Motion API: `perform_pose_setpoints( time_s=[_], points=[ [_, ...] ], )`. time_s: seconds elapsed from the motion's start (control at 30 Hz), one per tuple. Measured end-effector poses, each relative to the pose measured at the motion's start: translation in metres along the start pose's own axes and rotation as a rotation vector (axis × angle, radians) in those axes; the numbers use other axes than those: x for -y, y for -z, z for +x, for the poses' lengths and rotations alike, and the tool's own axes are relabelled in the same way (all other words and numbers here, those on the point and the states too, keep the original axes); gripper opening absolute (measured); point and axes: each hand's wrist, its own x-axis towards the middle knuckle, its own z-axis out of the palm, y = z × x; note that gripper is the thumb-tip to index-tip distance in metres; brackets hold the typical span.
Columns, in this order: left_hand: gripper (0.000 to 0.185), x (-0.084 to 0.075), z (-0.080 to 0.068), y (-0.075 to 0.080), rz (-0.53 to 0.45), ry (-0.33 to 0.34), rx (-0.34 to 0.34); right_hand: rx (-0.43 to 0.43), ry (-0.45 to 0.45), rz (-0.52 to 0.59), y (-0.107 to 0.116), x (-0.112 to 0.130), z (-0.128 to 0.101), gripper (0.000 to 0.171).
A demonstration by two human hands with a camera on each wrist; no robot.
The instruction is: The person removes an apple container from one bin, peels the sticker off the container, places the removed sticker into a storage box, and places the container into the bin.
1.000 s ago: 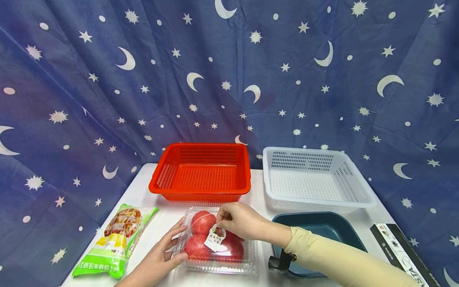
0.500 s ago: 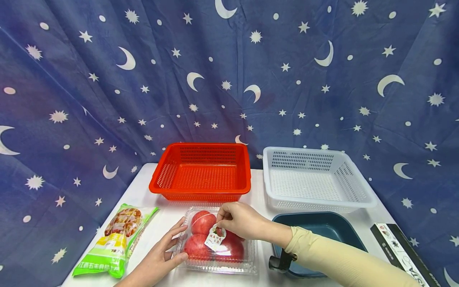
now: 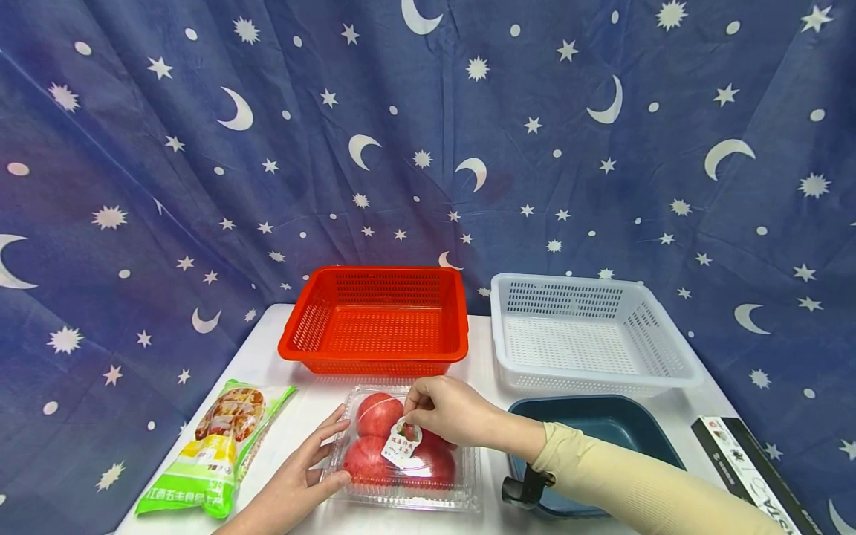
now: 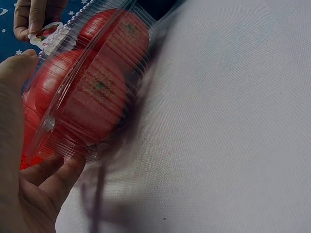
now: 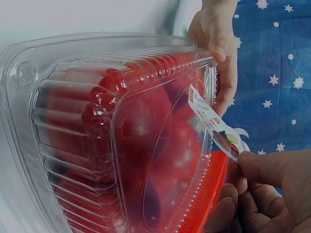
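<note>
A clear plastic clamshell box (image 3: 461,496) with several red apples (image 3: 369,459) inside lies on the white table in the head view. My left hand (image 3: 301,469) rests against its left side, fingers spread and fairly straight, the thumb at the near left corner. A white printed label (image 3: 401,443) with an apple picture lies over the lid. My right hand (image 3: 451,416) pinches the upper end of this label between thumb and forefinger. In the right wrist view the pinched end of the label (image 5: 218,128) stands up off the lid. Some apples are partly hidden behind the right hand.
Behind the box stand a red basket (image 3: 371,367) and a white basket (image 3: 595,382). A dark blue tub (image 3: 602,405) sits under the right forearm. A green food bag (image 3: 214,453) lies at left, a black-and-white carton (image 3: 752,475) at right. A starry blue curtain (image 3: 428,111) hangs behind.
</note>
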Motion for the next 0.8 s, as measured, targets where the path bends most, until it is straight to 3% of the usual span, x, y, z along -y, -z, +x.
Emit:
perform_pose_setpoints(
  time_s=[0.53, 0.8],
  points=[
    [0.065, 0.0003, 0.0006, 0.0002, -0.002, -0.01, 0.007, 0.003, 0.007, 0.025, 0.0016, 0.0013, -0.0018, 0.014],
    [0.066, -0.0007, 0.0009, 0.0007, -0.007, 0.02, 0.01, -0.005, 0.013, 0.021, 0.0016, 0.0016, -0.0015, 0.016]
  ],
)
